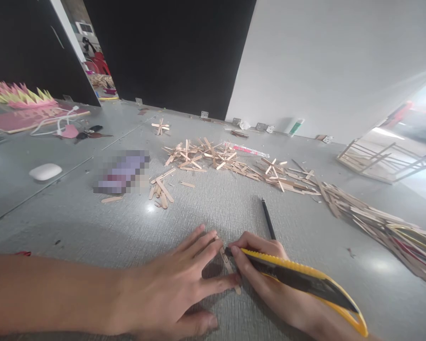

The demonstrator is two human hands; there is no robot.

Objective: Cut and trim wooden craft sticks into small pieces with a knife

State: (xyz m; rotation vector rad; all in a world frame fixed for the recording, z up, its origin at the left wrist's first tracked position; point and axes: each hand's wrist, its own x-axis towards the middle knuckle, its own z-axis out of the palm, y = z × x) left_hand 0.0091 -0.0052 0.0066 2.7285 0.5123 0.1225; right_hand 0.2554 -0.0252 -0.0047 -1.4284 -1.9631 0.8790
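Observation:
A wooden popsicle stick (228, 265) lies on the grey tabletop, pinned under the spread fingers of my left hand (184, 282). Dark lines show on its surface. In my right hand (261, 265) is a yellow and black utility knife (301, 279), its front end against the stick's right side. The blade tip is too small to make out. Just beyond my right hand lies a thin black pen-like rod (269, 218).
Several popsicle sticks (199, 156) are heaped across the middle, some crossed into stars. A bundle of long strips (369, 213) runs along the right. At left are a blurred-out rectangular item (122, 171), a white case (45, 171) and a cable (58, 121).

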